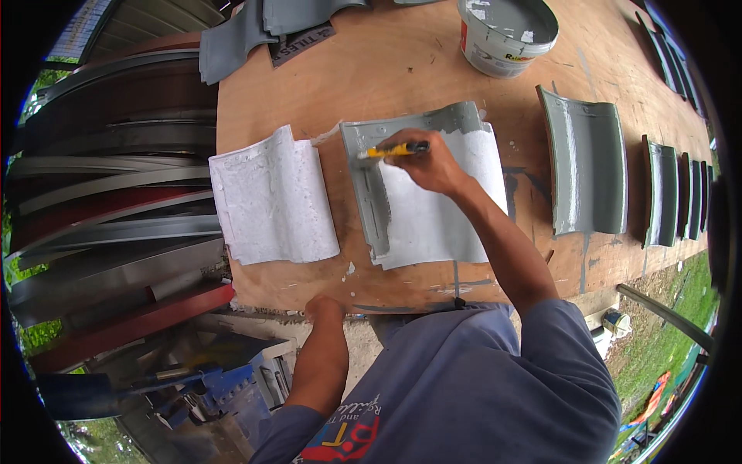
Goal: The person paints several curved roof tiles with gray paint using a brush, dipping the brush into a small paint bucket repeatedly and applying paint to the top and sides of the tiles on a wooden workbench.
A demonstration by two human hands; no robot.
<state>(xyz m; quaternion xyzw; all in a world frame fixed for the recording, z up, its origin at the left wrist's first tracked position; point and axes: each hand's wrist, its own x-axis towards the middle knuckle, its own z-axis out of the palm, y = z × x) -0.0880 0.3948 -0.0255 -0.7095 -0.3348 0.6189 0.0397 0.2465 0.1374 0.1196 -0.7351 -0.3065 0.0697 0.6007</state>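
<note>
— What's that at the far left?
— A pile of long sheets (108, 147), dark, grey and red, beside the wooden table (402, 81)
— And on the table?
— 1 white tile (267, 205), lying flat with its ribbed face up, apart from its neighbour; I'd guess the gap keeps paint off its edge
— The left hand (325, 308)?
— At the table's near edge, below that gap and off both tiles, perhaps to steady the body. I can't tell whether its fingers are curled shut or spread
— So what's in the middle?
— The part-grey tile (444, 205), right in front of the person. Grey covers its top and left borders; the rest is white. The brush (386, 150) has its bristles at the left border
— Held how?
— The right hand (434, 164) is clamped on its yellow-and-black handle, tilted low, probably so the bristles lie along the surface
— Why's the paint bucket (495, 60) up there?
— Within reach, I suppose, yet out of the arm's way; it's open, grey inside
— And beyond?
— 1 all-grey tile (589, 166), then more grey tiles (662, 193) in a row, spaced apart, likely so wet faces don't touch
</note>
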